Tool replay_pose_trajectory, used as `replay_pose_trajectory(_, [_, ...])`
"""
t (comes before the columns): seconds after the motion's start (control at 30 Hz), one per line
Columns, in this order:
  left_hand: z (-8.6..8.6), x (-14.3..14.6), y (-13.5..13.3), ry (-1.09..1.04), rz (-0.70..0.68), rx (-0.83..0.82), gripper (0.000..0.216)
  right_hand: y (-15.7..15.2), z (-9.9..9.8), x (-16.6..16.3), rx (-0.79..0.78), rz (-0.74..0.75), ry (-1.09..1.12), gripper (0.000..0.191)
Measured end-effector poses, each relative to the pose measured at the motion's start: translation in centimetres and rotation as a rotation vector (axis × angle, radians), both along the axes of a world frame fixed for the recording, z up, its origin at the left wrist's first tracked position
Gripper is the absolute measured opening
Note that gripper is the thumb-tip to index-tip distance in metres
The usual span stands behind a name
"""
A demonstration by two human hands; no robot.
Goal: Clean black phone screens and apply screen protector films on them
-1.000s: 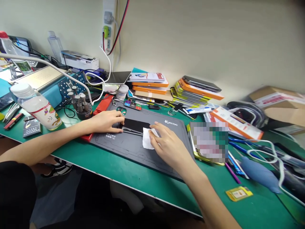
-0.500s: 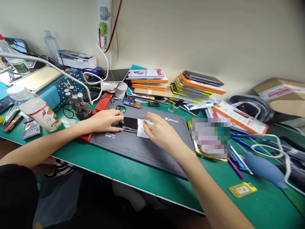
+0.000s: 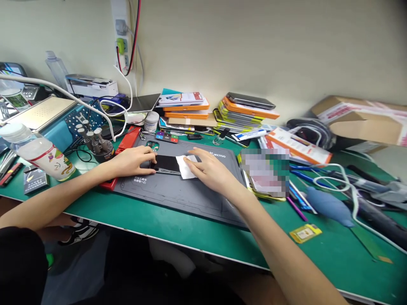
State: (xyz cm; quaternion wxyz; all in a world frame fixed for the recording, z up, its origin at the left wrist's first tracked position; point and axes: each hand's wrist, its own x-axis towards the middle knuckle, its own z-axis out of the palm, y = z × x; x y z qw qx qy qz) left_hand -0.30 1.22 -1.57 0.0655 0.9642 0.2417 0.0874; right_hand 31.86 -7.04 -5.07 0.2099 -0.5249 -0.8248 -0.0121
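Observation:
A phone [image 3: 168, 162] with a dark screen lies flat on the grey work mat [image 3: 178, 199]. My left hand [image 3: 136, 162] grips its left end, thumb along the near edge and fingers on the far side. Over the right part of the phone is a white tissue [image 3: 186, 169], somewhat crumpled. My right hand [image 3: 210, 169] holds the tissue under its thumb and fingers, pressed down towards the screen. The phone's right end is hidden by the tissue and that hand.
A screwdriver stand [image 3: 103, 152] and a bottle [image 3: 41, 156] stand left. Stacked boxes [image 3: 187, 108] line the wall behind. Towards the right lie a blue air blower [image 3: 329, 206], a yellow packet [image 3: 305, 233] and cables. A red strip [image 3: 127, 142] borders the mat.
The view has swung right, so the bench appears further left. My left hand still grips the phone. The tissue under my right hand has shifted slightly over the phone.

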Motion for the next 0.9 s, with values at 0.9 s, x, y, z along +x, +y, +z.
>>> replay_pose_trajectory(0.9, [0.1, 0.2, 0.0, -0.02, 0.0, -0.033, 0.032, -6.2, -0.4, -0.4, 0.06, -0.088, -0.106, 0.045])
